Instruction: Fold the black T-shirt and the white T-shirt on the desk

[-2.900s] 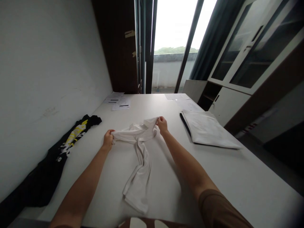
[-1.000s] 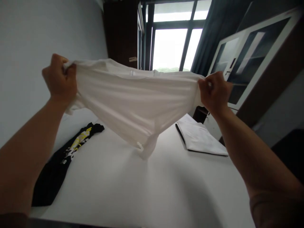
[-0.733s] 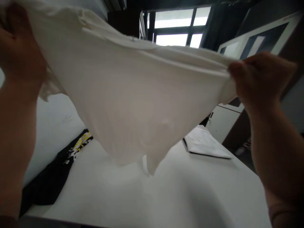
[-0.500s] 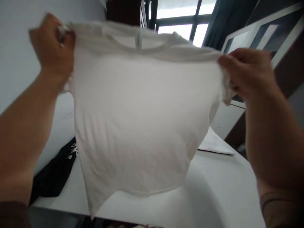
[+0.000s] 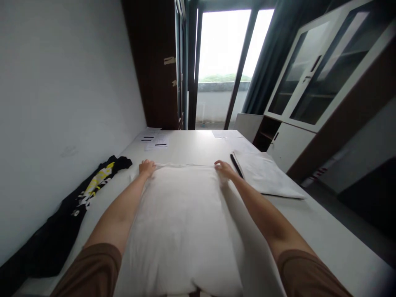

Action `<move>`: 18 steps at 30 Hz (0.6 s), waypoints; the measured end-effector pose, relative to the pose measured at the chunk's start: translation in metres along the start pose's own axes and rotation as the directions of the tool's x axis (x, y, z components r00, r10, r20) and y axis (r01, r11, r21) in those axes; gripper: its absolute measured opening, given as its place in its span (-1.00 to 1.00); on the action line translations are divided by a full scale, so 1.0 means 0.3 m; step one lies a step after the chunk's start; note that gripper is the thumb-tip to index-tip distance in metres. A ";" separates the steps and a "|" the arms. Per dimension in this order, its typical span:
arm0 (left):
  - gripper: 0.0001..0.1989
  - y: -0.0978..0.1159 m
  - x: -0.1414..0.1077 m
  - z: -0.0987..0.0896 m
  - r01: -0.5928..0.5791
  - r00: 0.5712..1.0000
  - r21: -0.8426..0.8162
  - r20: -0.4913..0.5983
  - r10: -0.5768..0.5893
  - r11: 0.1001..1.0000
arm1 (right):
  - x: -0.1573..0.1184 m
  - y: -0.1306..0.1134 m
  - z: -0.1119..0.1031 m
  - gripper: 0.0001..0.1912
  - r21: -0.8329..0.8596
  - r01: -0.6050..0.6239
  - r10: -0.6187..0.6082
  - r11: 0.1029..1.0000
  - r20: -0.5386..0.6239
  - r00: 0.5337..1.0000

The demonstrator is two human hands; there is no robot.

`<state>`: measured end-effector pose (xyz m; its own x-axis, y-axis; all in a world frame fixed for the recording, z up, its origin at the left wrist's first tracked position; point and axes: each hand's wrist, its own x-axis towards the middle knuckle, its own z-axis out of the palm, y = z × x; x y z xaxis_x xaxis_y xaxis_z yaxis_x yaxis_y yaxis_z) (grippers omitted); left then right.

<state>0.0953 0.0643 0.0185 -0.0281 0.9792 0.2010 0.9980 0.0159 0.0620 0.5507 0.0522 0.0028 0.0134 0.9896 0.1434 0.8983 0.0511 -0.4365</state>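
A white T-shirt (image 5: 185, 214) stretches over the table from its far edge toward me, its near end hanging at the bottom of the view. My left hand (image 5: 147, 167) is closed on the shirt's far left corner. At the far right corner, my right hand (image 5: 223, 168) pinches the cloth between thumb and fingers. Both arms reach straight forward, one along each side of the shirt. The neckline is not plainly visible from here.
The white table (image 5: 198, 144) runs toward a window. A black printed garment (image 5: 77, 202) lies along the left wall. To the right rests a folded white cloth (image 5: 266, 173) with a dark edge. Papers (image 5: 157, 142) lie far left; a glass-door cabinet (image 5: 309, 74) stands right.
The T-shirt was held up in front of me with both hands raised; now it is lowered onto the table, with my hands farther away and closer together. The view takes in more table.
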 end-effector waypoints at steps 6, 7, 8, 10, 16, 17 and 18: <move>-0.61 0.037 0.028 0.174 -0.039 0.999 -0.034 -0.031 0.038 0.999 | 0.071 0.075 0.165 -0.64 -0.151 -0.093 0.097 0.984 0.021 0.995; -0.60 0.045 0.041 0.187 -0.062 0.998 -0.042 -0.036 0.061 0.997 | 0.088 0.081 0.172 -0.64 -0.164 -0.091 0.095 0.982 0.017 0.995; -0.59 0.057 0.052 0.201 -0.090 0.996 -0.052 -0.032 0.088 0.995 | 0.103 0.084 0.174 -0.64 -0.176 -0.090 0.094 0.980 0.017 0.995; -0.62 0.089 0.060 0.233 -0.158 0.987 -0.079 0.000 0.158 0.984 | 0.133 0.089 0.172 -0.63 -0.194 -0.103 0.109 0.976 0.019 0.994; -0.48 0.178 0.015 0.360 -0.243 0.963 -0.136 0.088 0.256 0.960 | 0.192 0.114 0.152 -0.62 -0.237 -0.112 0.117 0.965 0.007 0.993; -0.44 0.179 0.012 0.378 -0.237 0.964 -0.136 0.091 0.250 0.962 | 0.197 0.117 0.153 -0.62 -0.239 -0.124 0.125 0.963 -0.010 0.992; -0.41 0.178 0.013 0.394 -0.235 0.964 -0.134 0.094 0.249 0.963 | 0.199 0.117 0.156 -0.62 -0.243 -0.137 0.133 0.960 -0.032 0.991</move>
<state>0.1553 0.0929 -0.0930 0.2267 0.9669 0.1172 0.9596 -0.2423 0.1431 0.5626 0.1194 -0.0455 0.1470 0.9828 0.1118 0.9674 -0.1193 -0.2234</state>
